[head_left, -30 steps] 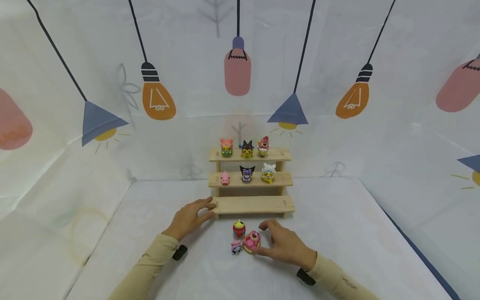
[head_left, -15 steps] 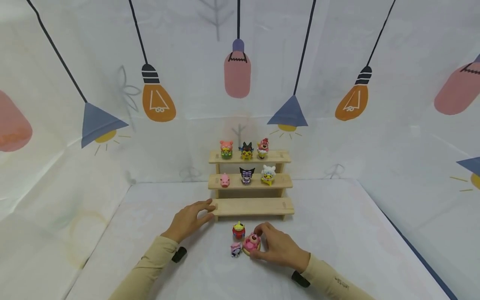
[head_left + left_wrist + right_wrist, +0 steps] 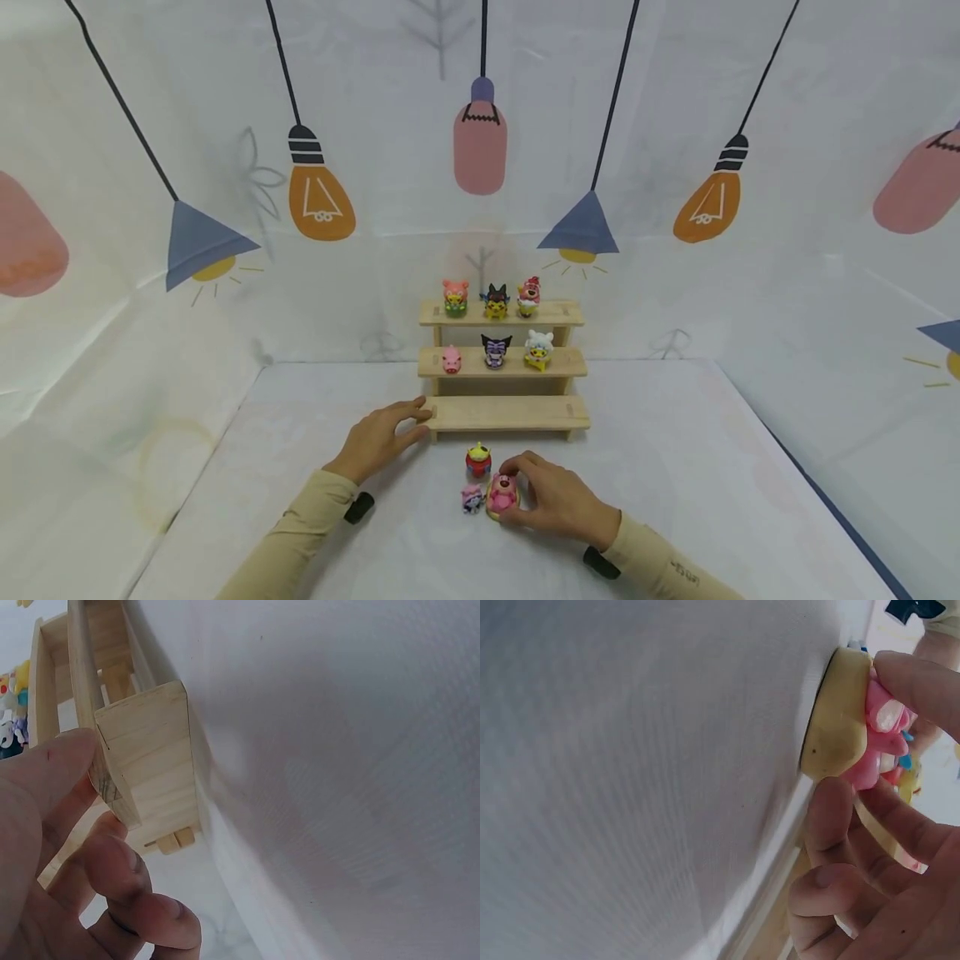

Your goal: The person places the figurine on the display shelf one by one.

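Observation:
My right hand [image 3: 561, 500] pinches a pink bear figurine [image 3: 502, 493] between thumb and fingers. In the right wrist view its yellow base [image 3: 838, 712] sits on the white table. Close to the bear stand a small pink-and-grey figurine [image 3: 472, 498] and a red figurine with a yellow top [image 3: 478, 460]. My left hand [image 3: 381, 439] holds the left end of a three-tier wooden display stand [image 3: 510, 412] at its lowest step. In the left wrist view, the thumb and fingers lie on either side of the board's end [image 3: 112, 784].
On the top step stand three figurines, among them a pink-eared one [image 3: 455, 298]. The middle step bears a pig [image 3: 452, 359], a black-eared figurine [image 3: 495, 352] and a white-hooded one [image 3: 538, 350]. A white printed cloth wall [image 3: 397, 167] rises behind the table.
My right hand has moved left, closed its fingers on the bear figurine and turned it to face more forward. The left hand has stayed at the stand.

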`<action>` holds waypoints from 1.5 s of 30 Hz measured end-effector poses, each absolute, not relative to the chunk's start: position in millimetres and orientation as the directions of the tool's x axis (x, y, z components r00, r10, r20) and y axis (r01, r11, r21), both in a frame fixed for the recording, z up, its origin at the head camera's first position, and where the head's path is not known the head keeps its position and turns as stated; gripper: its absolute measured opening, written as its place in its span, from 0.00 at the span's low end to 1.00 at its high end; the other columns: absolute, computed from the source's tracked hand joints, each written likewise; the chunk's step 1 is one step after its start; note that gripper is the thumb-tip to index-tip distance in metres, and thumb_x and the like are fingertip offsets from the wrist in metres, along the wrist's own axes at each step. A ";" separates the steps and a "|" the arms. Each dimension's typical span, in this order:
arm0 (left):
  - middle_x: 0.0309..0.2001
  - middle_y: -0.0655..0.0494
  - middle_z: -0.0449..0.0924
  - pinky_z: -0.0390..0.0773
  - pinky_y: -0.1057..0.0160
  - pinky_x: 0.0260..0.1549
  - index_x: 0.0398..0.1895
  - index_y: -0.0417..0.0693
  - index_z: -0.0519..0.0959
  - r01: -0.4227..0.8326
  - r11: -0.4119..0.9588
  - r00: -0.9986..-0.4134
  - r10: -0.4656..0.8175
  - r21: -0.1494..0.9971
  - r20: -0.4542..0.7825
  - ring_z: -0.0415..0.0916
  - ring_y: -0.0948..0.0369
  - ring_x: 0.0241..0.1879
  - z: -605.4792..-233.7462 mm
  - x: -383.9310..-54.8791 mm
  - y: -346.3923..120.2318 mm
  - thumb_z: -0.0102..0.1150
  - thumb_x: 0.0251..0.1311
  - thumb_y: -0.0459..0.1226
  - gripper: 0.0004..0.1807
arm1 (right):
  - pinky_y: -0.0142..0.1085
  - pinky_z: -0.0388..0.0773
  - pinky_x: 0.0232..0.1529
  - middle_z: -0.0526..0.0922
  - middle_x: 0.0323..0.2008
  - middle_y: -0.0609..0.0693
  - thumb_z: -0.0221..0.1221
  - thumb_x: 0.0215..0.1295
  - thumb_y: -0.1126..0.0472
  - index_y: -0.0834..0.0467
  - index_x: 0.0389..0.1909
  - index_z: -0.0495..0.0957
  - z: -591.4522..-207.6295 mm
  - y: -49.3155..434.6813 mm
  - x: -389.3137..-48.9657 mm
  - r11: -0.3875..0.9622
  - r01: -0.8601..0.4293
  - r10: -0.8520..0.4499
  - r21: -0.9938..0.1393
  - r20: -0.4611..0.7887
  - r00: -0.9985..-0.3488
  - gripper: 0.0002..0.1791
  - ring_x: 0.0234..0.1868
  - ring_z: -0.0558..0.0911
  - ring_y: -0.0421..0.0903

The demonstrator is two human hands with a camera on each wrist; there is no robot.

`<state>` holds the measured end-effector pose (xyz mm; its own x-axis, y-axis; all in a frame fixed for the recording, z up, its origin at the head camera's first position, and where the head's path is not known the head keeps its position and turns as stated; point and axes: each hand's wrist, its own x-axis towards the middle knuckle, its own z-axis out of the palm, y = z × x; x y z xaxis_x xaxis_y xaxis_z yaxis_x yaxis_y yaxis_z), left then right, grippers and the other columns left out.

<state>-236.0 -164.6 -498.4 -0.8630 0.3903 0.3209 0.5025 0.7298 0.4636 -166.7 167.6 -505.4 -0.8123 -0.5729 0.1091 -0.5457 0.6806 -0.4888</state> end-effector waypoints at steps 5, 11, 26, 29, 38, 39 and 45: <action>0.68 0.57 0.75 0.79 0.42 0.52 0.57 0.57 0.85 0.499 0.728 -0.865 0.391 0.470 0.314 0.75 0.49 0.63 -496.8 -235.1 -164.7 0.66 0.67 0.47 0.17 | 0.28 0.71 0.29 0.77 0.45 0.37 0.71 0.58 0.37 0.44 0.57 0.77 -505.4 169.5 -166.0 0.687 -0.560 -0.569 -0.463 0.138 -0.811 0.29 0.28 0.71 0.31; 0.68 0.57 0.75 0.78 0.42 0.52 0.56 0.57 0.85 0.498 0.725 -0.866 0.391 0.476 0.311 0.75 0.49 0.63 -494.9 -233.9 -164.9 0.67 0.66 0.47 0.17 | 0.28 0.72 0.31 0.78 0.44 0.35 0.72 0.57 0.38 0.43 0.57 0.79 -506.9 175.4 -166.3 0.682 -0.584 -0.576 -0.440 0.168 -0.800 0.29 0.29 0.72 0.32; 0.68 0.59 0.74 0.79 0.43 0.51 0.57 0.59 0.85 0.501 0.726 -0.864 0.393 0.471 0.314 0.75 0.50 0.63 -497.7 -236.2 -165.4 0.67 0.66 0.47 0.17 | 0.28 0.72 0.30 0.79 0.43 0.38 0.75 0.54 0.42 0.47 0.58 0.80 -500.7 197.9 -175.6 0.672 -0.628 -0.559 -0.393 0.287 -0.778 0.31 0.32 0.74 0.34; 0.68 0.59 0.75 0.79 0.43 0.51 0.57 0.58 0.85 0.503 0.726 -0.863 0.393 0.469 0.316 0.75 0.50 0.63 -498.2 -236.4 -165.8 0.67 0.66 0.47 0.17 | 0.28 0.72 0.29 0.80 0.43 0.38 0.76 0.54 0.43 0.49 0.58 0.80 -497.2 199.3 -180.9 0.666 -0.620 -0.541 -0.415 0.305 -0.784 0.32 0.32 0.76 0.36; 0.68 0.60 0.74 0.80 0.43 0.51 0.57 0.60 0.85 0.497 0.725 -0.867 0.390 0.477 0.310 0.75 0.51 0.63 -499.7 -236.0 -165.8 0.67 0.65 0.47 0.17 | 0.29 0.72 0.30 0.79 0.47 0.36 0.74 0.56 0.43 0.48 0.60 0.79 -483.3 198.7 -195.3 0.656 -0.606 -0.507 -0.450 0.331 -0.796 0.32 0.33 0.76 0.37; 0.68 0.60 0.75 0.80 0.43 0.51 0.57 0.60 0.85 0.496 0.727 -0.867 0.389 0.475 0.310 0.75 0.51 0.63 -499.7 -236.1 -165.7 0.67 0.65 0.47 0.17 | 0.29 0.72 0.30 0.79 0.47 0.37 0.74 0.56 0.43 0.49 0.60 0.79 -481.3 197.9 -197.3 0.653 -0.608 -0.507 -0.451 0.336 -0.794 0.32 0.33 0.76 0.37; 0.68 0.60 0.74 0.79 0.44 0.52 0.57 0.60 0.85 0.489 0.730 -0.872 0.384 0.478 0.305 0.75 0.51 0.64 -499.7 -235.9 -166.3 0.67 0.66 0.48 0.18 | 0.32 0.76 0.37 0.81 0.51 0.38 0.73 0.58 0.42 0.48 0.60 0.79 -470.2 190.8 -210.4 0.641 -0.633 -0.517 -0.435 0.365 -0.774 0.31 0.36 0.78 0.39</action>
